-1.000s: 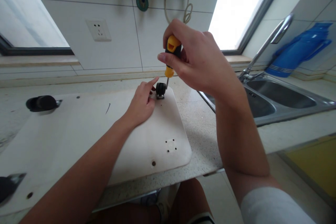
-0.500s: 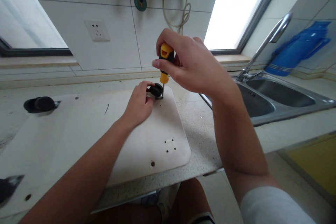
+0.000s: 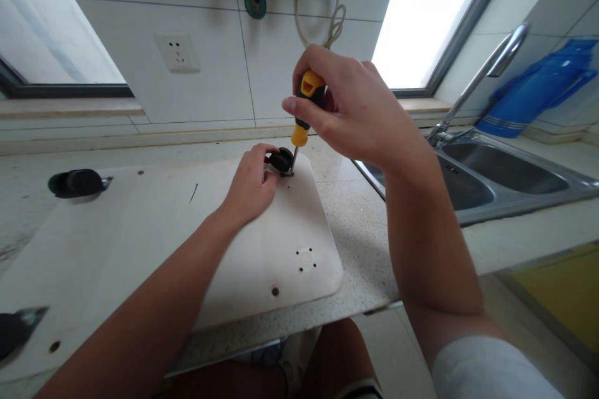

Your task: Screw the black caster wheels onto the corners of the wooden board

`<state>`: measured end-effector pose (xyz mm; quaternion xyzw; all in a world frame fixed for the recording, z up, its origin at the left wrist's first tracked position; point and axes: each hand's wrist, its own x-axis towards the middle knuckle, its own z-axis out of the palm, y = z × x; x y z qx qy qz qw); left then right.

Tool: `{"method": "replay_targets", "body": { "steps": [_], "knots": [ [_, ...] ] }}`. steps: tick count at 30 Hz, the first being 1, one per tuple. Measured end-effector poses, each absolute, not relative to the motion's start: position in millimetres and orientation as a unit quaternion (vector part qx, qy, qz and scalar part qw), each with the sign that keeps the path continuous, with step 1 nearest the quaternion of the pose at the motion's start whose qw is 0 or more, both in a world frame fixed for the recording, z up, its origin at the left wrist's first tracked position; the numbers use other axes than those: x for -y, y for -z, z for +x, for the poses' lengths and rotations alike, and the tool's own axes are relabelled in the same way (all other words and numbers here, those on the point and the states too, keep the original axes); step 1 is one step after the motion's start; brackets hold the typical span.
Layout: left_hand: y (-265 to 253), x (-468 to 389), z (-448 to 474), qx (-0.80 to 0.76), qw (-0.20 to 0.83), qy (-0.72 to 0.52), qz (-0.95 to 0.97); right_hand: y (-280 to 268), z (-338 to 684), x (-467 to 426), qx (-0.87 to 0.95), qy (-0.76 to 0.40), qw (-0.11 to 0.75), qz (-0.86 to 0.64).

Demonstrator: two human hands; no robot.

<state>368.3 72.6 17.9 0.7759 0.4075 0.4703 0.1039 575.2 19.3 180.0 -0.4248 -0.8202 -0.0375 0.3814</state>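
A white board (image 3: pixel 253 249) with rounded corners lies flat on the speckled counter. Near its far right corner stands a black caster wheel (image 3: pixel 281 159), gripped by the fingers of my left hand (image 3: pixel 254 181). My right hand (image 3: pixel 350 106) is wrapped round the yellow and black handle of a screwdriver (image 3: pixel 299 135). The screwdriver leans a little to the right, its tip down at the caster's metal plate; the screw itself is too small to make out. Several small holes mark the board's near right corner, where no caster sits.
Two more casters are on the board's left part, one far (image 3: pixel 77 183) and one near (image 3: pixel 14 333). To the right are a steel double sink (image 3: pixel 472 190), a faucet (image 3: pixel 486 75) and a blue thermos (image 3: pixel 538 90). A tiled wall with a socket (image 3: pixel 176 53) and pipes rises behind.
The screwdriver's handle has tipped to the right with my right hand, while its tip stays at the caster plate. My left hand keeps its hold. The whole view has shifted slightly.
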Motion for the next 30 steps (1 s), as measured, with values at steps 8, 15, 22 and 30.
{"method": "replay_targets", "body": {
  "steps": [8, 15, 22, 30],
  "knots": [
    [-17.8, -72.6, 368.6, -0.406, 0.107, -0.473, 0.774, -177.2, 573.7, -22.4, 0.799, 0.034, 0.405, -0.442],
    [-17.0, -73.1, 368.5, -0.406, 0.095, -0.467, 0.779, -162.2, 581.6, -49.7, 0.74, 0.086, 0.485, -0.459],
    [-17.8, -72.1, 369.2, -0.408, 0.106, -0.47, 0.775, -170.1, 579.9, -37.0, 0.772, 0.069, 0.432, -0.461],
    [-19.2, -71.2, 369.3, -0.414, 0.109, -0.466, 0.775, -172.2, 567.1, -20.9, 0.774, 0.042, 0.42, -0.473]
  ]
}}
